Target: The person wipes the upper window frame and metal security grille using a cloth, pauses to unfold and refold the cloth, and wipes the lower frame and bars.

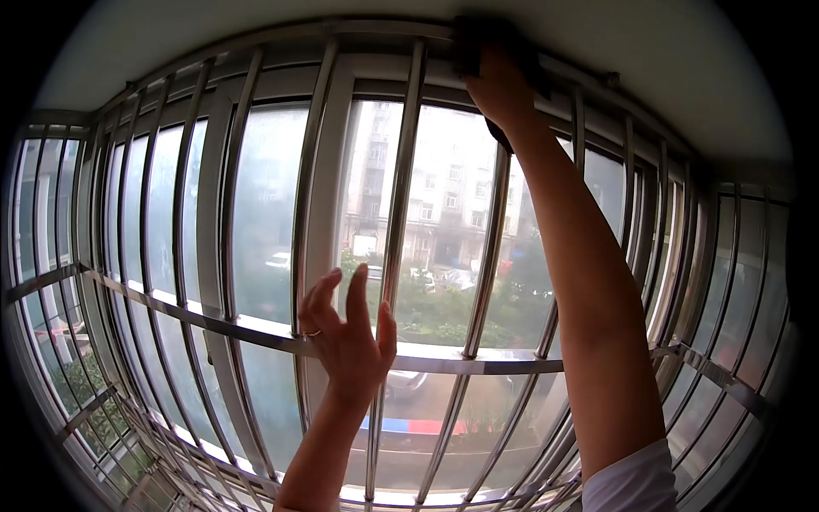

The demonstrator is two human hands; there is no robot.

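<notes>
My right hand (505,90) is raised to the top of the metal window bars, its fingers wrapped round a dark cloth (490,43) that lies against the top rail (375,29). My left hand (348,328) is lower, in front of the bars near the horizontal crossbar (435,358). Its fingers are apart and slightly curled, with a ring on one of them and nothing held. A vertical bar (399,196) rises just behind its fingertips.
Behind the bars stands a window frame (334,162) with fogged glass panes (269,196). Outside are a building (444,188), greenery and parked cars. Barred side sections (51,213) curve round at left and right. The ceiling (597,34) is close above.
</notes>
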